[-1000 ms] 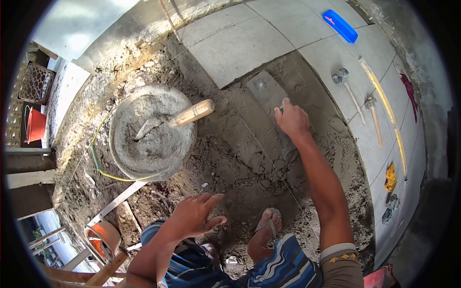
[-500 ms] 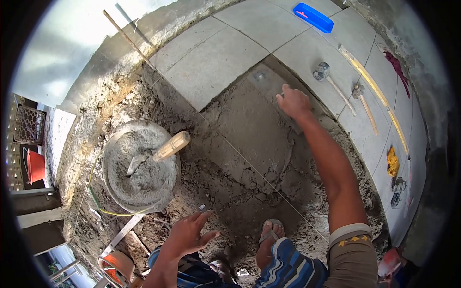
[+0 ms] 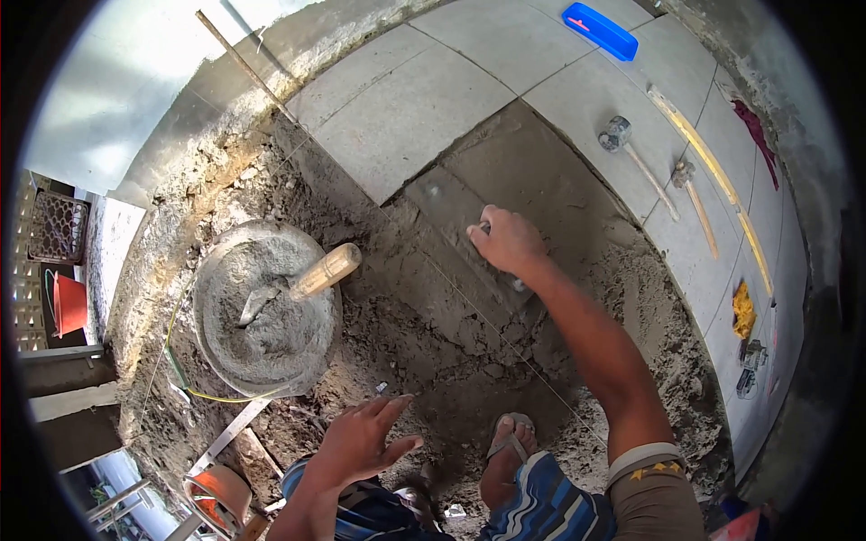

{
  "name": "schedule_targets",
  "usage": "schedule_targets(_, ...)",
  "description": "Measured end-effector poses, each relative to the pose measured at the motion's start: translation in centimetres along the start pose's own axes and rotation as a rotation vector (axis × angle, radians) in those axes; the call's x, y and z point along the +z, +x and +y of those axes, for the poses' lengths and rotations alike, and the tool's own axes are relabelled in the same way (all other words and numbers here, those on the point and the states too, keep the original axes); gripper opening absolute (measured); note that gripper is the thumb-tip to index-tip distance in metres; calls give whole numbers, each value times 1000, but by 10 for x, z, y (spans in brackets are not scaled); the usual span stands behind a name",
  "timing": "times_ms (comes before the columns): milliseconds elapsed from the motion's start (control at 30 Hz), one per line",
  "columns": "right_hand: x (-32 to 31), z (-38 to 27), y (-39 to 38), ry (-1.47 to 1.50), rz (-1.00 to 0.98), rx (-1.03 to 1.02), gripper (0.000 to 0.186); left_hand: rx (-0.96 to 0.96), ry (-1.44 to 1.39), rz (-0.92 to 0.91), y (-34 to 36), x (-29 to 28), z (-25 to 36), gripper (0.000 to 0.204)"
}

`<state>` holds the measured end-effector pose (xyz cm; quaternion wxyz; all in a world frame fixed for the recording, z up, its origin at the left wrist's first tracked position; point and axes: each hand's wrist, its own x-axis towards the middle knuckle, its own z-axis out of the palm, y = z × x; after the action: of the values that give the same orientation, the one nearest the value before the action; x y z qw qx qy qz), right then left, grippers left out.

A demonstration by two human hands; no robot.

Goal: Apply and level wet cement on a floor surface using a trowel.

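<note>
My right hand [image 3: 510, 242] is closed round the handle of a flat plastering trowel [image 3: 435, 194], whose long, mortar-smeared blade lies on the bed of wet grey mortar [image 3: 550, 171]. Most of the handle is hidden under my fingers. Smooth mortar stretches to the right of the blade, up to the laid tiles. My left hand [image 3: 365, 442] hovers over the rough ground near my knee, fingers apart, with nothing in it. Ahead of it sits a round tub of mortar [image 3: 266, 311], and a wooden-handled pointing trowel [image 3: 327, 272] rests in the mix.
Large grey tiles [image 3: 410, 108] border the bed. On them lie a rubber mallet [image 3: 616, 133], a hammer [image 3: 693, 203], a yellow straightedge [image 3: 699, 144], a blue tray [image 3: 600, 30] and a yellow cloth [image 3: 742, 309]. A thin string [image 3: 469, 307] crosses the bed. An orange bucket [image 3: 219, 499] stands lower left.
My right hand has drawn the flat trowel leftward and nearer across the mortar, leaving a smooth surface by the right-hand tiles. My left hand has barely moved.
</note>
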<state>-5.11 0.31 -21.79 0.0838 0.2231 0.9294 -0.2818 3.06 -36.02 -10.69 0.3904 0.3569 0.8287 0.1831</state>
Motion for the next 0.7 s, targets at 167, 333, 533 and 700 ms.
schedule_targets(167,7,-4,-16,-355,-62,-125,37,42,32,-26,-8,1,-3,73)
schedule_targets(333,6,12,3,-413,79,-220,36,2,2,39,-10,2,-6,70)
schedule_targets(533,-26,28,29,-457,136,-107,36,-63,-8,45,-20,2,-11,70)
schedule_targets(700,-48,70,50,-362,228,83,40,-71,6,53,-28,-2,-16,67)
